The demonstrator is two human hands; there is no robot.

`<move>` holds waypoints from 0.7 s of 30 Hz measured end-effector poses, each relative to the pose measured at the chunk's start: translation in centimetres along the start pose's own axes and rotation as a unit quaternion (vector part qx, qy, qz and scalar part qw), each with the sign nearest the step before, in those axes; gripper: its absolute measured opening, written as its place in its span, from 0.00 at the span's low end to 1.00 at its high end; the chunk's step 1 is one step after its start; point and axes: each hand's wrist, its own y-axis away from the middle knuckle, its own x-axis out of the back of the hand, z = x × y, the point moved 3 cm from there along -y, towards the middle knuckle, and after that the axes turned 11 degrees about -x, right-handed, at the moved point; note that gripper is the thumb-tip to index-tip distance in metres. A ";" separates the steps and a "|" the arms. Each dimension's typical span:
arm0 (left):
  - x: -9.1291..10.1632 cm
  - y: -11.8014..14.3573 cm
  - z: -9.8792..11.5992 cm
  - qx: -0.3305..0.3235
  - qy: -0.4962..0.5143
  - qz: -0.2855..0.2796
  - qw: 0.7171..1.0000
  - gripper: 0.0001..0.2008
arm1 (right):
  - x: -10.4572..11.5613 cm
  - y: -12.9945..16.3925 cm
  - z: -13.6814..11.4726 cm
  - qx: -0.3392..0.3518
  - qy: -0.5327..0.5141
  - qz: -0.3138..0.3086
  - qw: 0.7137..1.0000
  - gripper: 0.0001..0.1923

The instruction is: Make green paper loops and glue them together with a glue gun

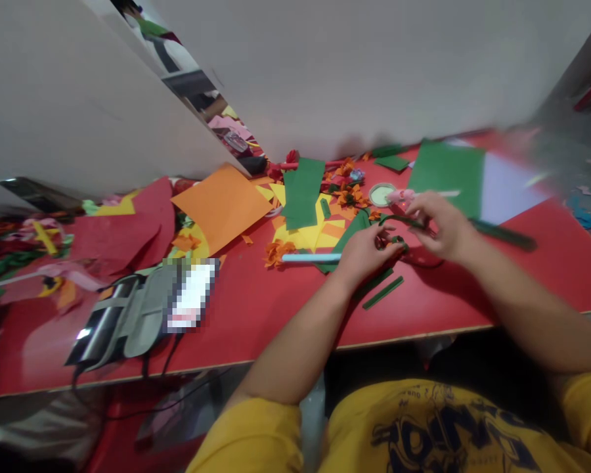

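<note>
Green paper strip (pixel 398 221) runs left-right between both grips, left hand (pixel 362 253) and right hand (pixel 436 223) pinched shut on it.

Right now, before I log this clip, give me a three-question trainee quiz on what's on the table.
1. True or false: both hands work on a green paper strip.
2. The orange sheet lies on which side of the left hand: A left, B right?
3. What colour is the table?

Key: 1 true, the right hand pinches it too. 2 A. 3 red.
</note>
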 end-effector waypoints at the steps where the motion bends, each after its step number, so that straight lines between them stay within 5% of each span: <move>1: -0.2 0.1 0.1 -0.003 0.016 0.006 1.000 0.18 | 0.0 0.0 0.1 -0.009 0.013 0.008 1.000 0.10; 4: -0.6 0.2 0.0 -0.004 0.097 0.013 0.995 0.17 | 0.3 0.0 0.0 -0.011 0.066 0.050 0.997 0.06; 9: -0.6 0.2 -0.4 0.011 0.231 -0.057 0.971 0.24 | 0.7 0.0 0.2 -0.005 0.084 0.104 0.991 0.07; 17: -0.3 -0.1 -1.7 0.003 0.202 -0.061 0.977 0.34 | -1.1 0.1 0.7 -0.028 0.019 0.098 0.995 0.08; 21: 0.4 -0.3 -1.6 -0.024 0.114 -0.039 0.992 0.31 | -2.3 -0.1 1.8 -0.026 0.023 0.072 0.997 0.08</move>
